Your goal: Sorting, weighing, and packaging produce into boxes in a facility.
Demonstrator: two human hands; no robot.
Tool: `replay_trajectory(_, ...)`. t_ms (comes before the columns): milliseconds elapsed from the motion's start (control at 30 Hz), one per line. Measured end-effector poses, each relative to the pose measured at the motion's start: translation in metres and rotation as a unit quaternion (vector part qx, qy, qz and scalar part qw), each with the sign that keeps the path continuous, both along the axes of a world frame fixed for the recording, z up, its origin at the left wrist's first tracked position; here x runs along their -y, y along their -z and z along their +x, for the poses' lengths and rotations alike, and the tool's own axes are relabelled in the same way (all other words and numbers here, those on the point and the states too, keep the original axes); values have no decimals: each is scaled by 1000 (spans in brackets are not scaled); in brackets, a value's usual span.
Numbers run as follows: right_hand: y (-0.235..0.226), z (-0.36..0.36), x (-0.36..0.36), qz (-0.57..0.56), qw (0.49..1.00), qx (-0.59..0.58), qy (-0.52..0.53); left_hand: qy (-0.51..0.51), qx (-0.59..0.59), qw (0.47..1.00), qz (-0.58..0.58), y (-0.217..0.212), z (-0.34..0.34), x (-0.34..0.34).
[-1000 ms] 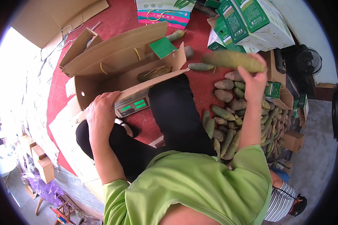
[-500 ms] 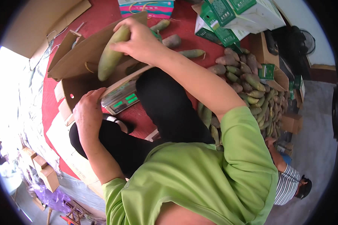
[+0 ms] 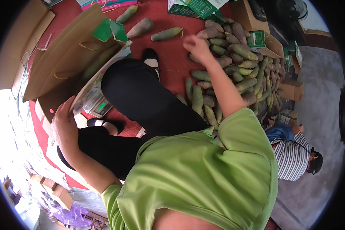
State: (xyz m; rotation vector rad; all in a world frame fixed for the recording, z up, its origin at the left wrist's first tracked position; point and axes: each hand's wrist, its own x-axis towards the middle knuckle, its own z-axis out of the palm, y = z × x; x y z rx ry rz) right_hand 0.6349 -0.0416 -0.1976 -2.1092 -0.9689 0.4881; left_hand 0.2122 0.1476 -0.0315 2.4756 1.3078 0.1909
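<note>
My left hand (image 3: 64, 123) grips the near edge of an open cardboard box (image 3: 46, 82), its fingers over the rim. A large green radish (image 3: 99, 64) lies inside the box, partly hidden by the wall and in shadow. The box rests on a digital scale (image 3: 97, 105) with a lit green display. My right hand (image 3: 198, 48), somewhat blurred, is above the left edge of the radish pile (image 3: 243, 51); its fingers are loosely bent and apart, and I see nothing in them. A loose green radish (image 3: 166, 34) lies on the red cloth to its left.
Two more radishes (image 3: 140, 28) (image 3: 127, 14) lie beside the box. Green and white cartons (image 3: 197, 8) stand at the far side, with an open carton (image 3: 272, 45) behind the pile. A person in a striped shirt (image 3: 291, 159) is at the right. My knee (image 3: 130, 82) sits between box and pile.
My right hand has let go of the large green radish, now in the box, and moved right to the pile. The left hand stays on the box edge. The view has shifted.
</note>
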Motion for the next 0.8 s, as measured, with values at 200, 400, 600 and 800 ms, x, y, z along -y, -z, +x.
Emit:
replay_trajectory(200, 147, -7, 149, -316, 947, -2, 58, 0, 21, 1000, 1, 12, -4, -1)
replay_trajectory(400, 191, -71, 229, -324, 913, -179, 171, -43, 7, 999, 8, 5, 4, 4)
replay_trajectory(600, 173, -73, 211, -380, 901, -149, 147, -77, -53, 995, 47, 5, 10, 23)
replay_trajectory(800, 135, -66, 154, -250, 961, -74, 90, -70, -41, 994, 70, 6, 7, 23)
